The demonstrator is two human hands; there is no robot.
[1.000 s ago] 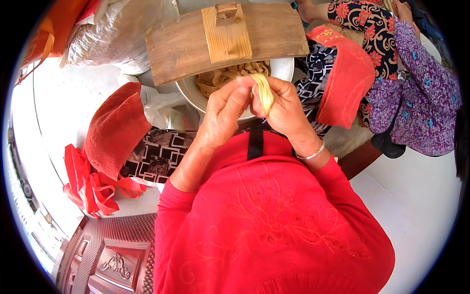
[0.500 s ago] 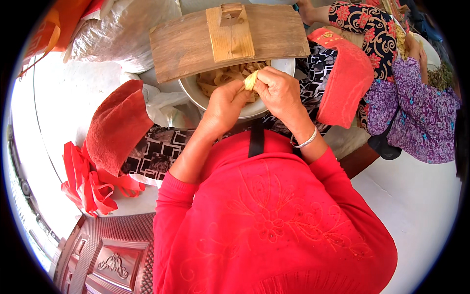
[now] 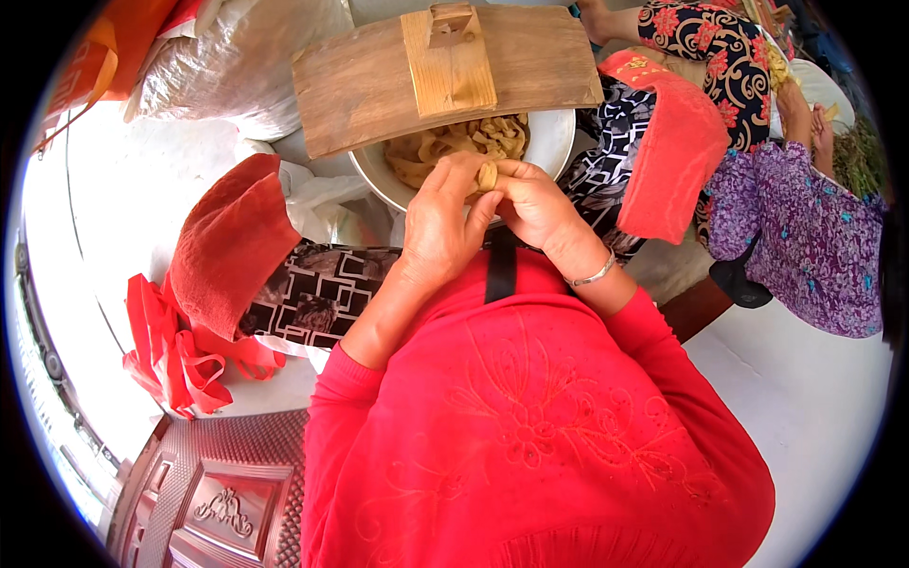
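In front of my chest, just over the near rim of a white basin (image 3: 559, 142), both hands meet around a small folded, pale yellow soft strip (image 3: 487, 176). My left hand (image 3: 447, 213) pinches it from the left, fingers closed and thumb toward the other hand. From the right, my right hand (image 3: 542, 206) grips the same strip between thumb and fingers; a silver bangle circles that wrist. Fingers hide part of the strip. Piled in the basin are several yellowish-brown soft strips (image 3: 464, 144), some looking folded or knotted.
A wooden board (image 3: 350, 99) with a block on it spans the basin's far side. Red cloths (image 3: 222, 251) cover both my knees. A plastic sack (image 3: 251, 66) stands far left, red bags (image 3: 175, 350) lower left. At right sits another person in purple (image 3: 805, 237), hands near a pale container.
Both hands have come slightly nearer to my body and turned. The yellow strip looks more compact between the fingers. The other person's hands have shifted.
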